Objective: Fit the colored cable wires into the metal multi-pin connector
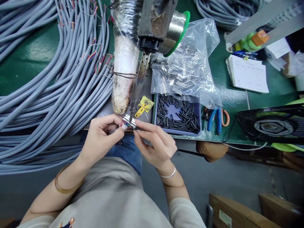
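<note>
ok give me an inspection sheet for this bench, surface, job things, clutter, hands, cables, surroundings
surface: green bench top, crowded, with little bare area.
job's things: small black connector with coloured wires, pinched between both hands at the bench edge; soldering iron tip on its stand just above.
clutter: blue tray of black sleeve pieces, clear bag of small parts, solder spool, blue-handled cutters, yellow tag, notepad.
grippers: left hand and right hand both closed on the connector; a bracelet on each wrist.
cables: grey cable bundles cover the left side, ends stripped to coloured cores; more grey cable at the top right.
surroundings: fan at right, cardboard boxes on the floor.
</note>
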Action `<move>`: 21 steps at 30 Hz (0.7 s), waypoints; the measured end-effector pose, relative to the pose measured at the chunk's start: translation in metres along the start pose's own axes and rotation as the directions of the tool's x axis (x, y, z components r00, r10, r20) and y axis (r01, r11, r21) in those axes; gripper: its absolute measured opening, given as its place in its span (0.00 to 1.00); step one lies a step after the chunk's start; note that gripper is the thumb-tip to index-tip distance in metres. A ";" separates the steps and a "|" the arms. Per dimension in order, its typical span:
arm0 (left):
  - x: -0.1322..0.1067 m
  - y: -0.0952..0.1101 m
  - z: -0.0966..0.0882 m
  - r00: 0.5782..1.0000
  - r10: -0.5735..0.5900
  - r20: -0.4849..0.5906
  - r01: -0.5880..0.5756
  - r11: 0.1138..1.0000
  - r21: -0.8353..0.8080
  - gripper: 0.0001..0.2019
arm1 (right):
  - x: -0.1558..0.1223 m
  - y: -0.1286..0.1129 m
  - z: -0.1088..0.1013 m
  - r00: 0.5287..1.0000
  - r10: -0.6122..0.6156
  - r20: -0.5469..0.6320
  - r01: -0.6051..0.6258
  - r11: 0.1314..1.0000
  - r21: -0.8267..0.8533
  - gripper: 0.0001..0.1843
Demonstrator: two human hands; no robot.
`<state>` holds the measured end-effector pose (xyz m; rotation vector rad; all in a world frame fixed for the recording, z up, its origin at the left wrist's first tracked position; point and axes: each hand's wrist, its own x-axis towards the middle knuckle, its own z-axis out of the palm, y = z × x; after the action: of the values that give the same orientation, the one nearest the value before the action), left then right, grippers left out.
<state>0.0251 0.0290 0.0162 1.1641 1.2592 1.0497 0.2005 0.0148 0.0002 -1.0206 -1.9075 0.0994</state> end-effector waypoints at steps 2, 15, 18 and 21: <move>0.000 -0.003 -0.001 0.999 -0.027 0.021 0.027 0.999 -0.017 0.07 | -0.002 0.000 0.000 0.999 -0.029 0.017 0.029 0.999 -0.025 0.09; -0.005 -0.001 -0.002 0.991 -0.122 0.048 0.130 0.967 -0.219 0.07 | -0.004 -0.003 0.006 0.979 0.204 -0.011 -0.199 0.965 0.168 0.09; -0.004 -0.002 0.001 0.997 -0.077 -0.009 0.074 0.977 -0.200 0.06 | -0.005 -0.005 0.007 0.993 0.117 -0.031 -0.115 0.991 0.067 0.10; -0.004 -0.003 0.004 0.998 -0.053 -0.024 0.048 0.981 -0.186 0.06 | -0.003 -0.004 0.007 0.993 0.109 -0.038 -0.106 0.992 0.073 0.10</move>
<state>0.0283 0.0248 0.0136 0.9734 1.1801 1.1242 0.1933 0.0120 -0.0043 -1.0691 -1.7984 0.2043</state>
